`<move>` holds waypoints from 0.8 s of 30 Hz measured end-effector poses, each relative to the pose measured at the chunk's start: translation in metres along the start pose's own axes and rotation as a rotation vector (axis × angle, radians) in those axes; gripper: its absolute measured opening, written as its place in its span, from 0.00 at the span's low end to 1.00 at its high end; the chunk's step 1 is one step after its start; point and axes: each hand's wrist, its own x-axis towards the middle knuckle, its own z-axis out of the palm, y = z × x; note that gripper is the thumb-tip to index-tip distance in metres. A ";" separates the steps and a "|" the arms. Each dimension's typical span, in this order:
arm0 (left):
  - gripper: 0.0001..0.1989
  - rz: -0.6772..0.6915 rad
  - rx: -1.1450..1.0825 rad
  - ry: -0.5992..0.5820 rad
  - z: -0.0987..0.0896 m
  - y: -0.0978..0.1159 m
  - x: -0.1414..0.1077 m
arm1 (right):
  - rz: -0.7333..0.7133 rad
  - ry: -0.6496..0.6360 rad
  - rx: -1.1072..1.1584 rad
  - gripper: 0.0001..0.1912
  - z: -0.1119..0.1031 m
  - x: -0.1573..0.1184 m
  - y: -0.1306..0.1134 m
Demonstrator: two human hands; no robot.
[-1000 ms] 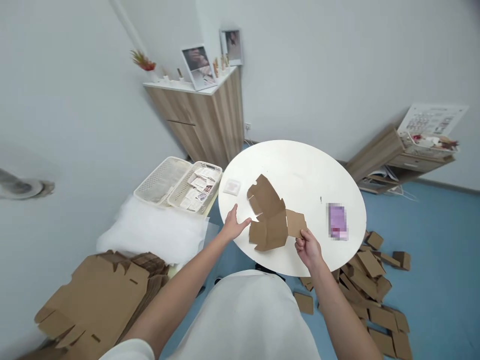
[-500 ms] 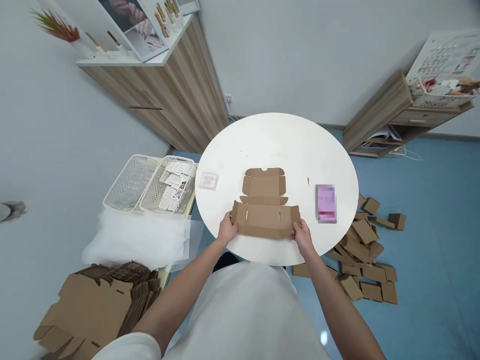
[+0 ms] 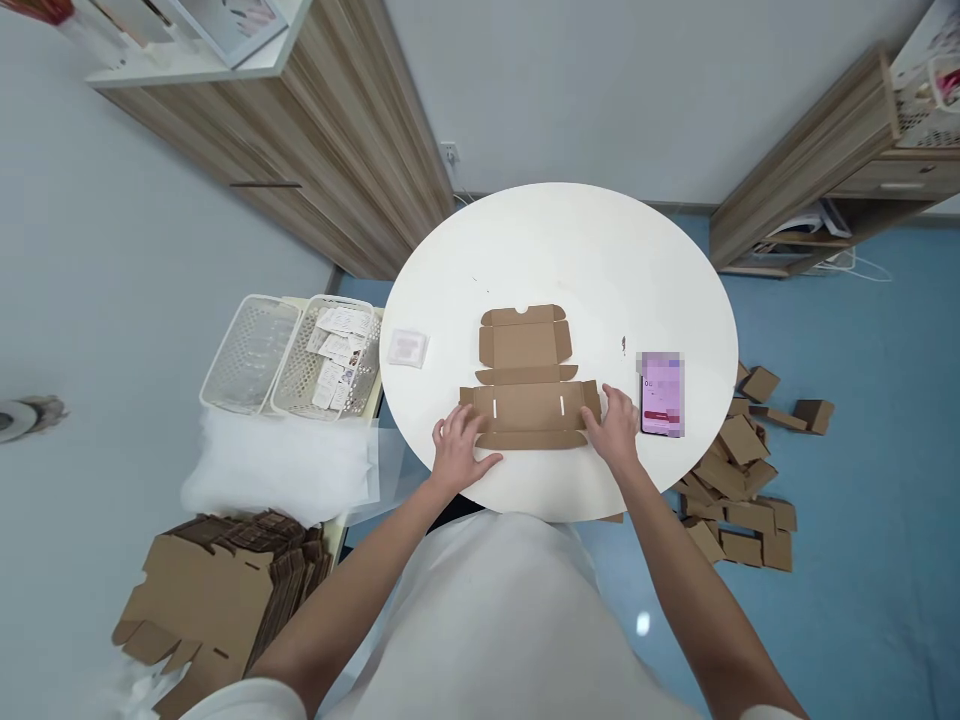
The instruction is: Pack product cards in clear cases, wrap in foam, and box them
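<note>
The left hand point(image 3: 456, 450) has its fingers spread, fingertips on the blank's left end flap and thumb out over the tabletop; the right hand point(image 3: 616, 425) is spread too, thumb on the right end flap, fingers past its edge. Between and beyond them, the cardboard blank point(image 3: 528, 376) lies unfolded on the white table point(image 3: 592, 240), its 2 slits nearest the grip. Just right of the right hand lies a phone point(image 3: 663, 395), partly pixelated; farther right, below the table, cardboard boxes point(image 3: 739, 470) lie heaped on the floor. Left of and beyond the left hand is a small pale packet point(image 3: 407, 348); farther left stand 2 baskets point(image 3: 251, 355), then white sheets point(image 3: 281, 465) and stacked cardboard point(image 3: 199, 600) nearer the body.
</note>
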 end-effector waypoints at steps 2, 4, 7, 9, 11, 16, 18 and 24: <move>0.29 0.123 0.061 -0.080 0.000 0.007 -0.001 | -0.018 -0.040 0.005 0.31 -0.005 0.017 -0.012; 0.26 0.192 0.098 -0.134 0.004 0.012 0.000 | -0.043 -0.086 0.046 0.31 -0.008 0.035 -0.025; 0.21 0.239 0.145 -0.178 0.014 0.016 0.003 | -0.037 -0.186 0.178 0.31 -0.007 0.060 -0.043; 0.20 0.255 0.181 -0.202 0.021 0.018 0.006 | 0.008 -0.267 0.273 0.31 -0.003 0.073 -0.052; 0.19 0.261 0.215 -0.221 0.027 0.019 0.009 | 0.072 -0.312 0.335 0.30 0.004 0.082 -0.058; 0.20 0.269 0.249 -0.236 0.033 0.016 0.014 | 0.149 -0.302 0.248 0.29 0.019 0.091 -0.060; 0.22 0.266 0.228 -0.253 0.032 0.013 0.015 | 0.126 -0.325 0.166 0.21 0.024 0.091 -0.060; 0.29 0.189 0.154 -0.263 0.019 0.007 0.021 | 0.071 -0.378 0.143 0.13 0.026 0.078 -0.058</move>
